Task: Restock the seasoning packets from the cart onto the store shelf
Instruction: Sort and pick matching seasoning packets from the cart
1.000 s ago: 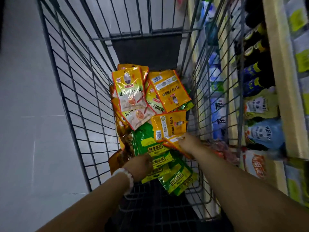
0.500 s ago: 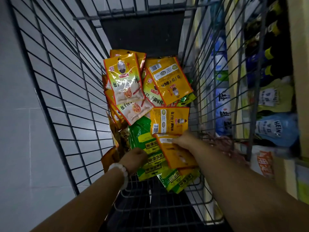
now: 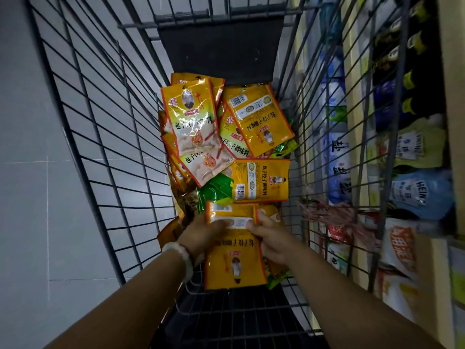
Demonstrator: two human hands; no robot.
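Both hands inside wire cart (image 3: 105, 147), near end. Left hand (image 3: 201, 234) and right hand (image 3: 270, 238) each grasp top edge of same yellow seasoning packet (image 3: 234, 263), thumbs on white label strip. Packet back-side up, Chinese text upside down, barcode blurred. More yellow packets (image 3: 191, 117) piled farther in, print reads 包子饺子调味料; green packets (image 3: 217, 190) beneath. White bracelet (image 3: 180, 255) on left wrist. Store shelf (image 3: 357, 122) right; blue pouch (image 3: 420, 195) reads HEINZ.

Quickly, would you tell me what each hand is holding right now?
Left hand: grips the yellow packet.
Right hand: grips the same packet.
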